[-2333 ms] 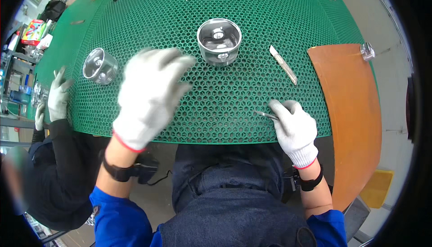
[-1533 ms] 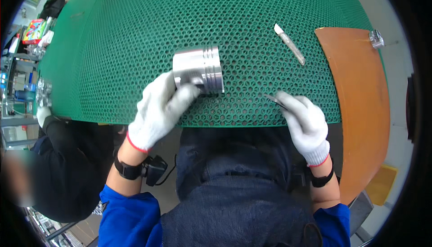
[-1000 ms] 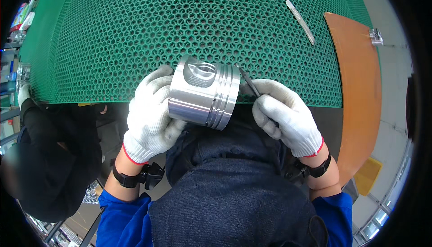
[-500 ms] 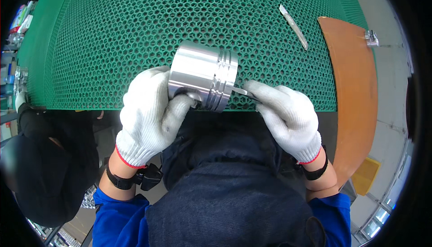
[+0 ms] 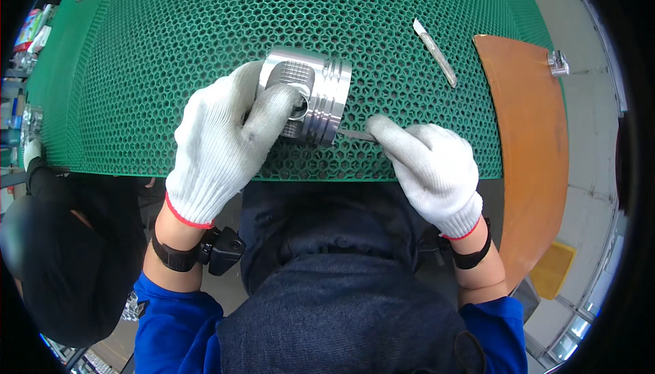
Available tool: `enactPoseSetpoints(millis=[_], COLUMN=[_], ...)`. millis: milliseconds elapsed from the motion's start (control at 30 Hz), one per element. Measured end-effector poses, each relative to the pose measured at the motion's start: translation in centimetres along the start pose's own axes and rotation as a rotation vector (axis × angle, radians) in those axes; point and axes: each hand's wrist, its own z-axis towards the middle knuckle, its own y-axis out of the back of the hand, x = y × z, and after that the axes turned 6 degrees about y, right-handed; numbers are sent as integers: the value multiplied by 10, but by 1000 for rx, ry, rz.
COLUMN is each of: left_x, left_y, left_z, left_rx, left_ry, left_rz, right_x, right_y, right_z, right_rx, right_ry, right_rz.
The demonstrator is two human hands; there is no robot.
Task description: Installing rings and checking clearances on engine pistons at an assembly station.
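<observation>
A shiny metal piston (image 5: 330, 101) is tilted on its side above the green mat, its ring grooves facing right. My left hand (image 5: 222, 139), in a white knit glove, is closed round its left end, the thumb lying by the round pin hole. My gloved right hand (image 5: 437, 169) pinches a slim metal blade (image 5: 359, 135), whose tip reaches the piston's lower right rim; whether it touches cannot be told. Most of the blade's handle is hidden in the glove.
The green honeycomb mat (image 5: 177, 53) covers the table. A pale craft knife (image 5: 434, 53) lies beyond my right hand. To the right are a brown board (image 5: 532, 149) and a small shiny metal part (image 5: 558, 64). Another person in dark clothes (image 5: 75, 258) is at the left.
My left hand has turned the piston, bringing its pin hole and textured recess into view, and moved it slightly away from me. The blade stays at the grooved end's rim.
</observation>
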Motion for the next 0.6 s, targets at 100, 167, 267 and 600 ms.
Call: enactPoseSetpoints(millis=[100, 167, 267, 600], left_x=[1, 2, 1, 20], left_y=[0, 0, 3, 24], left_z=[3, 5, 9, -7], left_rx=[-4, -6, 13, 133], left_ry=[17, 26, 49, 665], left_rz=[-18, -10, -37, -1722], right_x=[-1, 0, 7, 22], right_y=[-1, -3, -1, 7], right_z=[-2, -2, 1, -24], right_rx=[4, 23, 48, 125], right_ry=[21, 19, -60, -237], right_rz=[-13, -15, 68, 230])
